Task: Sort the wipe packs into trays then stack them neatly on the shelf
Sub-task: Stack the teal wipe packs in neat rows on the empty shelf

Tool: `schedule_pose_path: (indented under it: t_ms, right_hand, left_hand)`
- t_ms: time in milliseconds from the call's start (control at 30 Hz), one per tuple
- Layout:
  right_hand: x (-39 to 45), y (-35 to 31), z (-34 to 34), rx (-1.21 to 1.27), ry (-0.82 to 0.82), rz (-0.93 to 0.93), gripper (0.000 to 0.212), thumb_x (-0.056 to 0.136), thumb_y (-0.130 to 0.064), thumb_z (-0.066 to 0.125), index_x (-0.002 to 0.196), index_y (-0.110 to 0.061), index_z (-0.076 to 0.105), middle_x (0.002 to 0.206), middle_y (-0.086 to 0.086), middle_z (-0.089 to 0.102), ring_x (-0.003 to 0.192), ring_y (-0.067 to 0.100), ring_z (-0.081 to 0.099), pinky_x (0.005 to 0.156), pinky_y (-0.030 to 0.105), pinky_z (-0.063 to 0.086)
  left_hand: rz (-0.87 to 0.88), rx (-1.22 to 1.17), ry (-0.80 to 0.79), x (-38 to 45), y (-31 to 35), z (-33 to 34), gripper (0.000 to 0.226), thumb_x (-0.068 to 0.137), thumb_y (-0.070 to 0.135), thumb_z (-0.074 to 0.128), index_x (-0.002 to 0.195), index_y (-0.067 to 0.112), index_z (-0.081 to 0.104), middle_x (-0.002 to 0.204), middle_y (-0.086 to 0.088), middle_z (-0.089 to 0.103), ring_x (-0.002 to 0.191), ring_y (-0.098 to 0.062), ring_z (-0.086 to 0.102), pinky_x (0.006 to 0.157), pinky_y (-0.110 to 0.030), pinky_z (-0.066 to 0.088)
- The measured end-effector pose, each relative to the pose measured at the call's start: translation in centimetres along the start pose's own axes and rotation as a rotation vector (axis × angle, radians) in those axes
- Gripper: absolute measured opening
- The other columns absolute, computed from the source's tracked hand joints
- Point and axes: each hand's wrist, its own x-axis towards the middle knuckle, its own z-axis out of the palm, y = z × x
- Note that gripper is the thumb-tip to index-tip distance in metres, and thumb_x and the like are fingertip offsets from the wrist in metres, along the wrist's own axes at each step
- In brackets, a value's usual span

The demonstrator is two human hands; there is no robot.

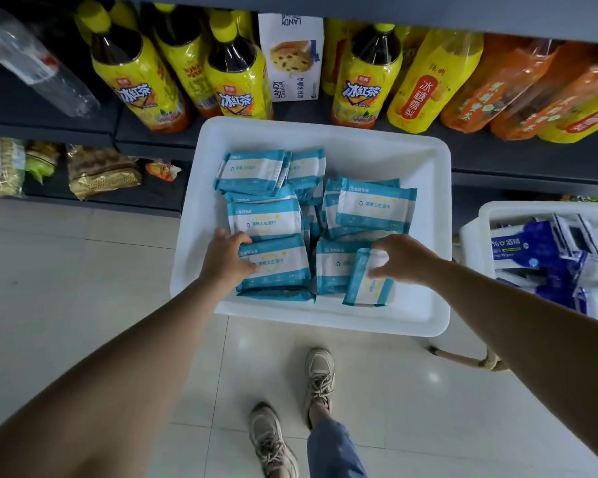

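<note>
Your left hand gripped a teal wipe pack in the white tray; your right hand pinched a tilted pack. Sorting appeared largely done; shelving remained outstanding.

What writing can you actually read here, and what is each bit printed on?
"冰红茶": yellow tea bottles on the shelf.
"冰糖雪梨": yellow-orange bottle.
"LANDY Castle": white cake box.
"酒精": blue wipe pack in the right tray.
"卫生湿巾", partly legible: teal wipe packs in the white tray.
Other print is too small or blurred.
</note>
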Motion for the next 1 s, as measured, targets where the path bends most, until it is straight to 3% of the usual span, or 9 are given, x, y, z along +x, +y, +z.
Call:
schedule_pose_path:
  t_ms: [233, 334, 467, 600, 667, 734, 800, 900, 1001]
  right_hand:
    - [-1.1, 0.2, 0.3, -0.042, -0.011, 0.032, 0.056, 0.081, -0.019, 0.074, 0.133, -0.017, 0.054, 0.129, 0.006, 0.058, 0.107, 0.023, 0.054, 0.086, 0.031, 0.049]
    - [-2.2, -0.3, -0.3, -0.028, 0.059, 0.050, 0.053, 0.082, -0.017, 0.071, 0.133, -0.016, 0.055, 0.128, 0.004, 0.059, 0.097, 0.018, 0.051, 0.073, 0.025, 0.047]
    - [-4.0, -0.8, -1.5, 0.071, 0.162, 0.098, 0.048, 0.082, -0.012, 0.067, 0.129, -0.013, 0.056, 0.122, 0.004, 0.062, 0.089, 0.018, 0.053, 0.052, 0.018, 0.041]
    - [-6.0, -1.7, -2.9, 0.226, 0.274, 0.186, 0.052, 0.082, -0.013, 0.070, 0.132, -0.013, 0.054, 0.116, 0.008, 0.059, 0.090, 0.020, 0.055, 0.065, 0.025, 0.048]
    - [-7.3, -2.5, -3.7, 0.351, 0.329, 0.239, 0.058, 0.080, -0.013, 0.074, 0.133, -0.013, 0.051, 0.112, 0.006, 0.056, 0.092, 0.021, 0.055, 0.069, 0.029, 0.051]
    - [-8.8, -3.5, -5.0, 0.454, 0.392, 0.262, 0.056, 0.078, -0.013, 0.076, 0.130, -0.013, 0.054, 0.106, 0.005, 0.055, 0.089, 0.021, 0.056, 0.063, 0.027, 0.050]
    - [-10.8, -4.7, -6.7, 0.542, 0.461, 0.241, 0.047, 0.075, -0.013, 0.077, 0.120, -0.012, 0.061, 0.102, 0.006, 0.061, 0.085, 0.021, 0.059, 0.059, 0.027, 0.049]
    - [-14.4, -7.4, -9.9, 0.718, 0.559, 0.134, 0.023, 0.073, -0.008, 0.079, 0.090, -0.013, 0.064, 0.092, 0.006, 0.067, 0.081, 0.019, 0.064, 0.077, 0.036, 0.055]
    - [-18.4, -10.9, -13.3, 0.809, 0.640, 0.029, 0.027, 0.074, -0.005, 0.078, 0.077, -0.022, 0.058, 0.084, -0.002, 0.065, 0.078, 0.013, 0.063, 0.078, 0.032, 0.053]
  left_hand:
    - [-0.063, -0.089, 0.012, -0.4, 0.4, 0.1, 0.041, 0.069, 0.017, 0.082, 0.103, 0.006, 0.062, 0.108, -0.007, 0.048, 0.094, -0.016, 0.048, 0.078, -0.025, 0.044]
    - [-0.087, -0.191, -0.042, -0.8, 0.8, -0.2, 0.032, 0.070, 0.017, 0.082, 0.095, 0.009, 0.065, 0.102, -0.005, 0.059, 0.091, -0.019, 0.057, 0.077, -0.029, 0.050]
    - [-0.075, -0.353, -0.097, -1.7, 2.0, -0.9, 0.022, 0.073, 0.011, 0.079, 0.076, 0.011, 0.058, 0.086, -0.004, 0.062, 0.079, -0.019, 0.059, 0.060, -0.023, 0.047]
    - [-0.044, -0.453, -0.039, -2.9, 3.6, -2.2, 0.021, 0.074, 0.011, 0.078, 0.085, 0.009, 0.059, 0.080, 0.000, 0.062, 0.073, -0.015, 0.058, 0.059, -0.022, 0.044]
    - [-0.059, -0.523, -0.007, -3.5, 4.2, -3.7, 0.025, 0.074, 0.011, 0.078, 0.094, 0.009, 0.063, 0.091, -0.002, 0.066, 0.082, -0.018, 0.062, 0.067, -0.027, 0.050]
    - [-0.066, -0.572, 0.033, -4.3, 4.9, -5.8, 0.033, 0.073, 0.010, 0.078, 0.103, 0.009, 0.065, 0.100, -0.004, 0.068, 0.090, -0.021, 0.064, 0.070, -0.028, 0.050]
    - [-0.062, -0.604, 0.078, -5.1, 5.7, -8.4, 0.033, 0.073, 0.009, 0.078, 0.103, 0.007, 0.065, 0.103, -0.006, 0.068, 0.091, -0.022, 0.065, 0.071, -0.028, 0.049]
    - [-0.027, -0.654, 0.134, -7.0, 7.5, -13.5, 0.024, 0.075, 0.006, 0.076, 0.097, 0.008, 0.066, 0.100, -0.008, 0.069, 0.088, -0.022, 0.064, 0.077, -0.030, 0.051]
    - [0.049, -0.722, 0.185, -9.5, 9.5, -19.1, 0.024, 0.077, 0.006, 0.075, 0.100, 0.004, 0.068, 0.097, -0.008, 0.068, 0.087, -0.021, 0.064, 0.077, -0.030, 0.051]
